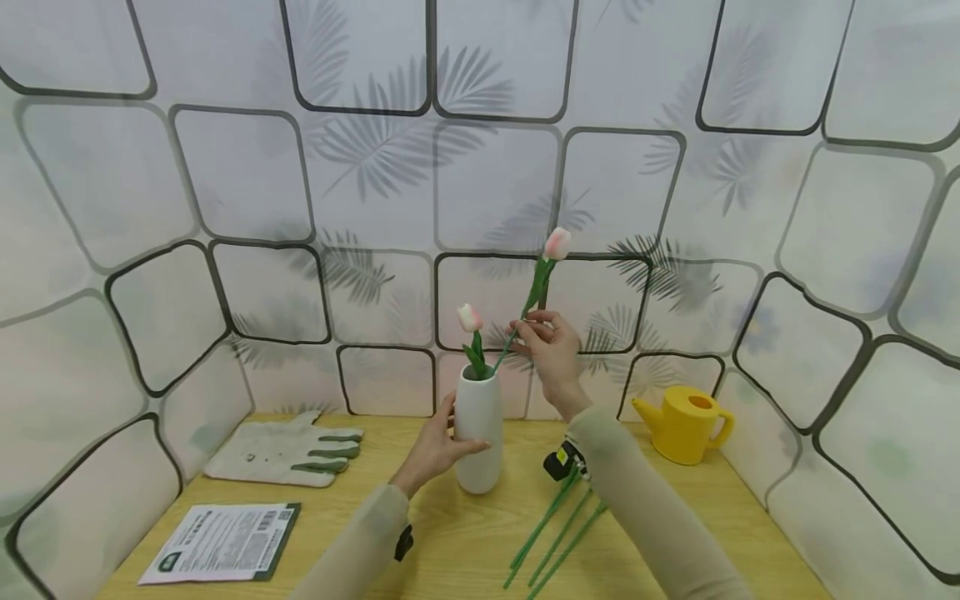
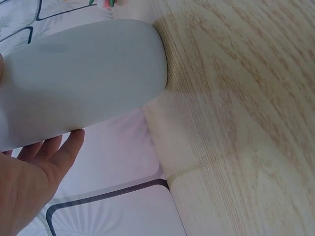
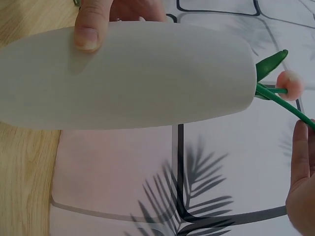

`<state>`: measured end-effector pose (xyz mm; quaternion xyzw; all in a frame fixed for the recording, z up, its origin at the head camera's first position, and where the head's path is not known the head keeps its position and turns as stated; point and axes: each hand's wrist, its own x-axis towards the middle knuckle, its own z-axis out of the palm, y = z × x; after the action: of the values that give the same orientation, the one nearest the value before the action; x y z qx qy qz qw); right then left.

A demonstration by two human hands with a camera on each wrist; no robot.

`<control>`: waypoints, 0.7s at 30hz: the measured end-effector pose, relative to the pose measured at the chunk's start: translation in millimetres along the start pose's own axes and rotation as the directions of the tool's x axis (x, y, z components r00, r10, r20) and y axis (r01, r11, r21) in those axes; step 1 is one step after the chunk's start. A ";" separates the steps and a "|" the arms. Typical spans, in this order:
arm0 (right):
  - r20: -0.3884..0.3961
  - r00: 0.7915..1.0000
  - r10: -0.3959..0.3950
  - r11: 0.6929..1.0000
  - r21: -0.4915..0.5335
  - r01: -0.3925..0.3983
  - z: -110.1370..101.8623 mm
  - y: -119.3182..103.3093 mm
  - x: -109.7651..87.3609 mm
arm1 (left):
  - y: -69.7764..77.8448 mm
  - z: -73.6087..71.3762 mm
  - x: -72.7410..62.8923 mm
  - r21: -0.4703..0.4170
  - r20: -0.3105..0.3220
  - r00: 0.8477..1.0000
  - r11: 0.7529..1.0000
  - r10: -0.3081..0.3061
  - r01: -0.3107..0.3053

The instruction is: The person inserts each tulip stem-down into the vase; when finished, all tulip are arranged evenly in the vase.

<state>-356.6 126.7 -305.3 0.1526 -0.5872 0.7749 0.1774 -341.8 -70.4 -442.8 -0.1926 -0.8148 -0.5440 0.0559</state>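
A white vase (image 1: pixel 478 433) stands upright on the table, with one pale pink tulip (image 1: pixel 470 318) in its mouth. My left hand (image 1: pixel 437 447) grips the vase from the left side, thumb across its front; in the left wrist view its fingers (image 2: pixel 66 150) lie against the wall of the vase. Above and right of the vase, my right hand (image 1: pixel 551 346) pinches the green stem of a second tulip (image 1: pixel 557 244). That stem slants down into the vase mouth, its lower end hidden inside. The right wrist view shows the stem (image 3: pixel 281 102) crossing the rim.
Several green stems (image 1: pixel 558 533) lie on the table under my right forearm, their upper ends hidden. A yellow watering can (image 1: pixel 684 425) stands at the right. To the left are a pair of gloves (image 1: pixel 281 450) and a printed packet (image 1: pixel 221 542). A patterned backdrop (image 1: pixel 382 300) closes the back and sides.
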 end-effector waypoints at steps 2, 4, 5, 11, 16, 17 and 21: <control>0.005 1.000 -0.005 1.000 -0.020 0.005 1.7 2.0 -1.0 | -0.2 0.1 0.4 0.000 -0.001 1.000 1.000 0.000 0.000; 0.007 1.000 -0.013 0.999 -0.042 0.013 3.3 4.5 -1.8 | -0.2 0.0 0.6 0.001 -0.001 1.000 1.000 0.002 -0.002; 0.005 1.000 -0.018 0.998 -0.056 0.018 4.0 5.7 -2.3 | 0.0 0.0 0.6 -0.001 -0.002 1.000 1.000 0.004 -0.004; -0.003 1.000 -0.002 0.985 -0.170 0.001 7.2 16.9 -6.1 | 1.1 0.2 -0.5 -0.006 -0.007 1.000 1.000 0.007 -0.007; -0.005 1.000 0.016 0.971 -0.239 -0.017 9.5 25.8 -11.4 | 0.4 0.8 -1.0 -0.003 -0.009 1.000 1.000 0.007 -0.007; -0.001 1.000 0.016 0.970 -0.242 -0.016 9.5 27.7 -12.0 | 0.1 1.0 -0.9 -0.002 -0.010 1.000 1.000 0.009 -0.009; 0.015 1.000 0.012 0.964 -0.266 -0.007 9.1 33.3 -14.1 | 0.2 1.4 0.0 0.006 -0.013 1.000 1.000 0.003 -0.003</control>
<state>-358.9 108.4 -337.7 0.1312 -0.6882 0.6885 0.1877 -341.6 -69.0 -443.1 -0.1900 -0.8156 -0.5429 0.0626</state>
